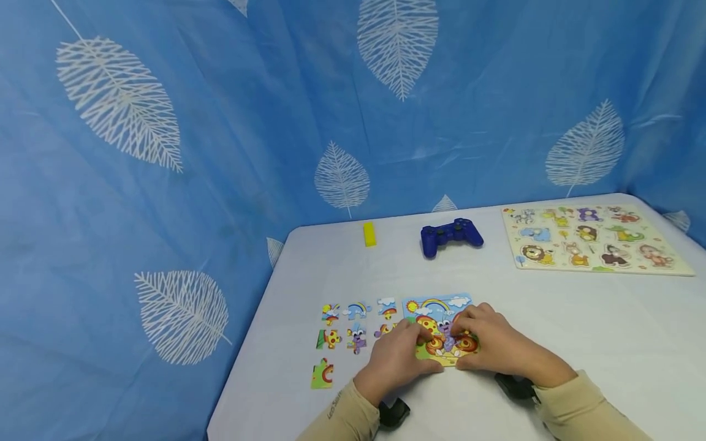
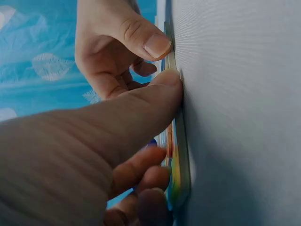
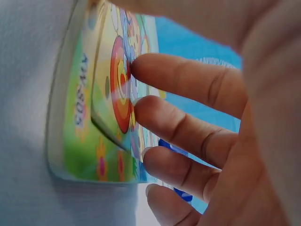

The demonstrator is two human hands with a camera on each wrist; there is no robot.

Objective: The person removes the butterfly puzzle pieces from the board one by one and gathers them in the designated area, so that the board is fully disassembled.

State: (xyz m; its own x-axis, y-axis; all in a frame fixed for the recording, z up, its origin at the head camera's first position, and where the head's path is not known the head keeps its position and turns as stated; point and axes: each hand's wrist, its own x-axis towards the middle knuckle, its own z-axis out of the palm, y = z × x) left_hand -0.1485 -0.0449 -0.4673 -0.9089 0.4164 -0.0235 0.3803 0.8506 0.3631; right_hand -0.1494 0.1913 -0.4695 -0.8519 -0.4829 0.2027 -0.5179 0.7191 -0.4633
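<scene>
A picture jigsaw board [image 1: 460,300] shows a purple butterfly, a sun and a rainbow. It lies flat on the white table between the two hands. My left hand [image 1: 399,355] grips its near left part, thumb along the front edge and fingers bent over the picture. From the right, my right hand [image 1: 493,340] holds the board, its thumb at the front edge too, with fingertips [image 3: 153,110] on the printed face. In the left wrist view both thumbs meet close together at the board's edge. The hands cover part of the picture.
Several loose jigsaw pieces [image 1: 356,311] lie in rows left of the board, one partly behind the left hand. Farther back are a yellow block [image 1: 369,234], a blue game controller [image 1: 451,236] and an animal puzzle board [image 1: 595,237]. A blue leaf-patterned curtain [image 1: 265,122] hangs behind the table.
</scene>
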